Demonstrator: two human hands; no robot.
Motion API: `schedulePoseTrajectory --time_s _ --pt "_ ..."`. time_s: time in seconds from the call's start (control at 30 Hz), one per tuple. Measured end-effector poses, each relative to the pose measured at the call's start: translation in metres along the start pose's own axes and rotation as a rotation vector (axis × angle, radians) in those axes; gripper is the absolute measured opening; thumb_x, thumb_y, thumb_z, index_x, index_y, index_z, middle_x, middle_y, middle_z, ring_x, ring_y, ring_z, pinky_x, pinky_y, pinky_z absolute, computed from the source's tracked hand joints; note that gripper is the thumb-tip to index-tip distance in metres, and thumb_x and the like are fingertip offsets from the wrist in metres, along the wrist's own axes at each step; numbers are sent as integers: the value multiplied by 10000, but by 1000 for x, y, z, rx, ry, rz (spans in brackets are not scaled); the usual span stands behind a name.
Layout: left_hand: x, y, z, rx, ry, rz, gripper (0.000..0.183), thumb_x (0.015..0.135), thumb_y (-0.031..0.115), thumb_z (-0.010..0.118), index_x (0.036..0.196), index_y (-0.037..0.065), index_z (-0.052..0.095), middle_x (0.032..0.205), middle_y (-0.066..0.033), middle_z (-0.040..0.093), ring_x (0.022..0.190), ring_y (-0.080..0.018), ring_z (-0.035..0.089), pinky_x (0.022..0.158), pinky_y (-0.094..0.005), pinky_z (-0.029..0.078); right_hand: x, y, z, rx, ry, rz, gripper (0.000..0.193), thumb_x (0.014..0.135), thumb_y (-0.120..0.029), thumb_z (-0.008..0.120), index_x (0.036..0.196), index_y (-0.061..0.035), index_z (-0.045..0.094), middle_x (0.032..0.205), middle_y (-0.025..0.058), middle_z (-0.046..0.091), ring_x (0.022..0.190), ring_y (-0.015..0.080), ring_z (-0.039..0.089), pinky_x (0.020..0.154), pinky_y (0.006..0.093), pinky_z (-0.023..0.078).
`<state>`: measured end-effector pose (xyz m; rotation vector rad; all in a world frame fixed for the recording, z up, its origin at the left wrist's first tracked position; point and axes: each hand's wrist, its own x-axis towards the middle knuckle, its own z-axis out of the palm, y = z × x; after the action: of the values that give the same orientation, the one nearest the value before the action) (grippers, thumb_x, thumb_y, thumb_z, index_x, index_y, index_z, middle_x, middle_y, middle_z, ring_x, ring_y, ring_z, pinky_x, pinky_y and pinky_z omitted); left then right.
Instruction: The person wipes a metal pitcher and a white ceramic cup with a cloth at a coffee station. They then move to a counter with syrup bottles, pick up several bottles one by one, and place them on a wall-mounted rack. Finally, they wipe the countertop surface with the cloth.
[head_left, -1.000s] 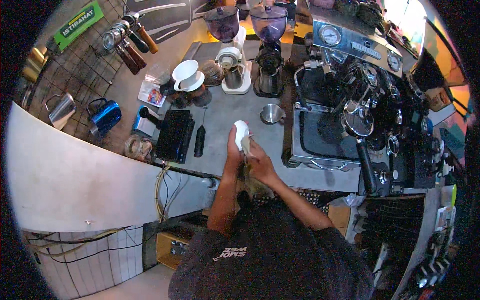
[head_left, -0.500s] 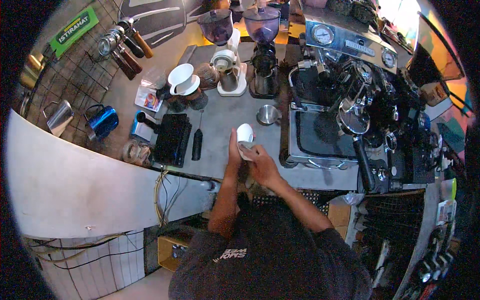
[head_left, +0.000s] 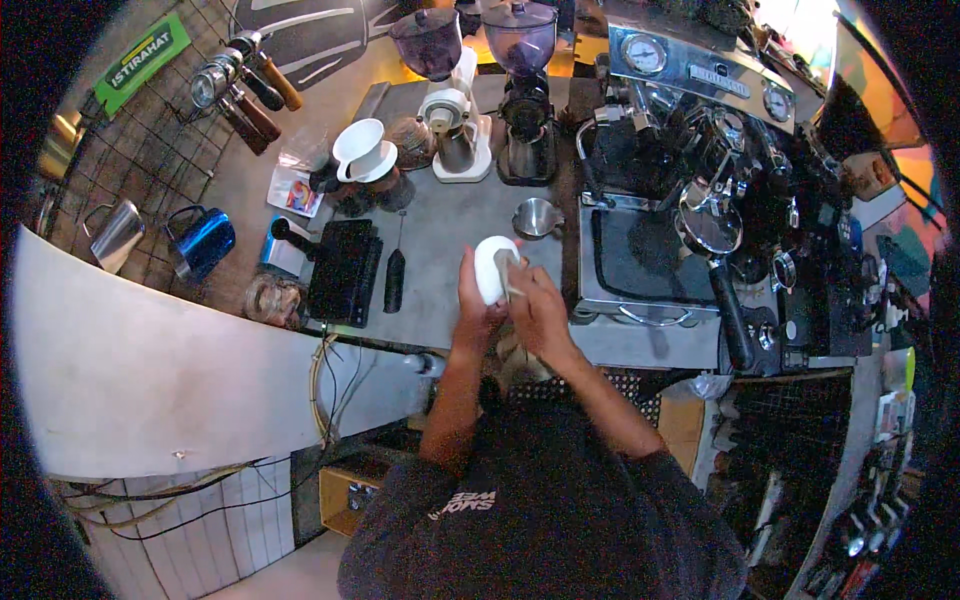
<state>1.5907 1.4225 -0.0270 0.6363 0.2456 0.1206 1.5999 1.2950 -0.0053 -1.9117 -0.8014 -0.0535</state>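
Over the counter's front part, a smooth white cup is tilted between my hands. My left hand is closed around its left side and underside. Pressed to the cup's right side, my right hand has a greyish cloth bunched under its bent fingers. Paler cloth-like folds hang below my wrists; whether they belong to the same cloth I cannot tell. Just beyond my right hand stands a small steel cup, apart from it.
An espresso machine with a protruding portafilter stands at right. Two grinders are at the back. Left lie a black scale and a milk frother; a white dripper stands behind. Pitchers hang at far left.
The white cup has turned in my hands, showing more of its rounded outside. My right hand has shifted slightly right, with the cloth moving to the cup's right side.
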Motion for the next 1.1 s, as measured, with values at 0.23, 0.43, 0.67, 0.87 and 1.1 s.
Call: schedulePoseTrajectory --time_s 0.23,0.43,0.67,0.87,1.1 --pt "-17 10 10 -22 -134 62 709 983 564 234 1245 -19 541 715 -44 616 458 -71 522 359 -190 390 6 26 3 417 141 123 323 909 -34 505 1222 -24 580 927 146 576 886 309 600 794 326 475" --pt "-9 -1 12 85 115 34 693 989 567 231 1293 19 527 883 -33 642 633 -96 596 430 -187 431 -5 -6 -6 148 8 -96 442 832 50 544 1263 -41 574 889 153 550 874 262 577 799 330 465" --pt "-19 -13 -11 416 -154 241 618 948 547 450 1338 69 495 1025 -28 607 712 -79 526 560 -210 409 4 19 -11 147 118 49 312 886 -70 512 1186 -73 599 873 111 502 794 254 530 715 313 438" --pt "-23 -2 -2 211 -18 109 531 986 413 481 1297 -18 487 1100 -79 607 953 -162 603 767 -304 498 -12 -16 -11 144 -11 68 305 913 -97 510 1169 48 588 905 120 535 881 227 567 825 314 458" --pt "-3 -17 -17 -137 -173 227 554 1018 389 346 1357 -47 391 1316 -187 518 1228 -311 504 1064 -444 380 10 29 -4 285 105 102 384 896 -88 517 1272 -17 552 953 180 586 916 335 607 830 389 470"
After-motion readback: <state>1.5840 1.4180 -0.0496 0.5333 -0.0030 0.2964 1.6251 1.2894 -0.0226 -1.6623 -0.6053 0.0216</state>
